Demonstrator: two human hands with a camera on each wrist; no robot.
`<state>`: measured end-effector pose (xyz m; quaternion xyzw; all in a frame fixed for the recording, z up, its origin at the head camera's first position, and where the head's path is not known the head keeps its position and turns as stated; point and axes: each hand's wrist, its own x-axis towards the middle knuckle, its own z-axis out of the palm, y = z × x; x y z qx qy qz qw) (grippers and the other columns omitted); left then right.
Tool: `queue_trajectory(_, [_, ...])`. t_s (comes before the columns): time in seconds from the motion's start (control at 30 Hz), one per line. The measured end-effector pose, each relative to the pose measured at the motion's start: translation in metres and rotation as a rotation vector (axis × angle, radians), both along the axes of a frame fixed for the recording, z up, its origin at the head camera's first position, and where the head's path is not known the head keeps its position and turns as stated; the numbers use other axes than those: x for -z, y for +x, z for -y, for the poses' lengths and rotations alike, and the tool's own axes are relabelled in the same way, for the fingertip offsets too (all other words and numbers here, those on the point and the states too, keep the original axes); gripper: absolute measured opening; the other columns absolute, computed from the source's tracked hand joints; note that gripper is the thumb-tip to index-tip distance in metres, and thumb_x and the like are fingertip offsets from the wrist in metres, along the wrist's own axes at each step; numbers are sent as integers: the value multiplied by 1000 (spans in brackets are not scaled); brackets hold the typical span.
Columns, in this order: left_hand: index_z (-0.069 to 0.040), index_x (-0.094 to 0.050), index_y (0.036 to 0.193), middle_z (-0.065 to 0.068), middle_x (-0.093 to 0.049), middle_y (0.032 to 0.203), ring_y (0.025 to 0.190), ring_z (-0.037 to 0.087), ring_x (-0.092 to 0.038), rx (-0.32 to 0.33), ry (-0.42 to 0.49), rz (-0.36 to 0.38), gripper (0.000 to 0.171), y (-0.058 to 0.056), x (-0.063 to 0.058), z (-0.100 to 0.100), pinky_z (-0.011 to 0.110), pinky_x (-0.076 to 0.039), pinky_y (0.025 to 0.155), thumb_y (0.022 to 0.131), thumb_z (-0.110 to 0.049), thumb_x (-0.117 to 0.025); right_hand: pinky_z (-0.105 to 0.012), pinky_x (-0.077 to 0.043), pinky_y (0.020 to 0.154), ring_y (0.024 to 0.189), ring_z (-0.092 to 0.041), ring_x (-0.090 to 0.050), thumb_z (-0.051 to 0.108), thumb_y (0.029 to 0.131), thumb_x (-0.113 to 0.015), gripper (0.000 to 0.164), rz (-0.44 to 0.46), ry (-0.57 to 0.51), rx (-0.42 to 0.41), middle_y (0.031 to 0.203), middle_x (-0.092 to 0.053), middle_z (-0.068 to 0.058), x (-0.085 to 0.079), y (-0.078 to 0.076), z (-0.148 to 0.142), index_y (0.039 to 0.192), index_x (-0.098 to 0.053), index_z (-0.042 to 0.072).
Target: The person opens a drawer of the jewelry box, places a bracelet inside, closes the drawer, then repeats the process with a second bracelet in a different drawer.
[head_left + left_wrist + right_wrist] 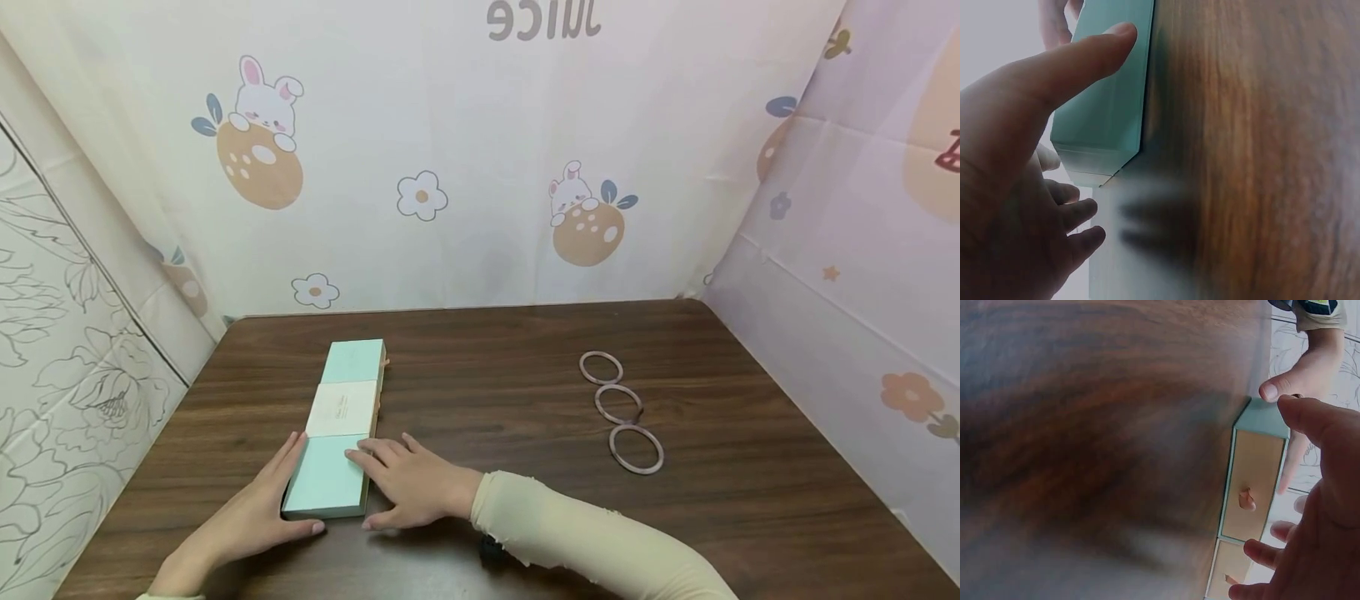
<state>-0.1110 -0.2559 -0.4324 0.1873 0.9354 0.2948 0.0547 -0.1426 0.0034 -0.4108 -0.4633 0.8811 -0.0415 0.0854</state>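
Note:
Three small boxes stand end to end on the table: a near mint box (326,473), a cream box (342,408) with faint lettering, and a far mint box (354,360). Their right sides carry tan drawer fronts (1252,475) with small ribbon pulls (1247,500). My left hand (251,508) lies along the left side of the near mint box, fingers straight, its thumb by the near end. On the opposite side is my right hand (416,483), fingers spread, fingertips over the top right edge. Whether those fingertips touch the box is unclear.
On the right of the brown wooden table (495,392) lie a far ring (582,367), a middle ring (599,406) and a near ring (614,452), in a line. A small dark object (491,552) shows beneath the right sleeve. Printed curtains (480,233) enclose the table's back and sides.

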Motion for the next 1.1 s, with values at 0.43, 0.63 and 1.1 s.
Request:
queue_trajectory(0.43, [14, -13, 146, 36, -29, 143, 127, 45, -38, 23, 30, -9, 115, 0, 0, 0, 56, -37, 93, 75, -49, -77, -25, -32, 104, 139, -16, -24, 49, 96, -47, 74, 76, -83, -4, 156, -13, -9, 11, 5, 5, 153, -18, 12])
queue_trajectory(0.63, [16, -12, 145, 38, -29, 142, 125, 46, -41, 35, 51, 5, 115, -2, -2, -2, 52, -41, 91, 74, -43, -80, -13, -44, 72, 118, -10, -49, 35, 96, -55, 68, 142, -171, 18, 154, -13, -11, 12, 8, 6, 150, -22, 10])
queue_trajectory(1.1, [17, -15, 144, 38, -32, 140, 121, 46, -45, -6, 57, 1, 115, -2, 0, -4, 53, -42, 89, 72, -43, -81, -8, -41, 67, 85, -1, -57, 20, 100, -51, 56, 112, -237, 0, 152, -16, -17, 15, 8, 8, 148, -26, 5])
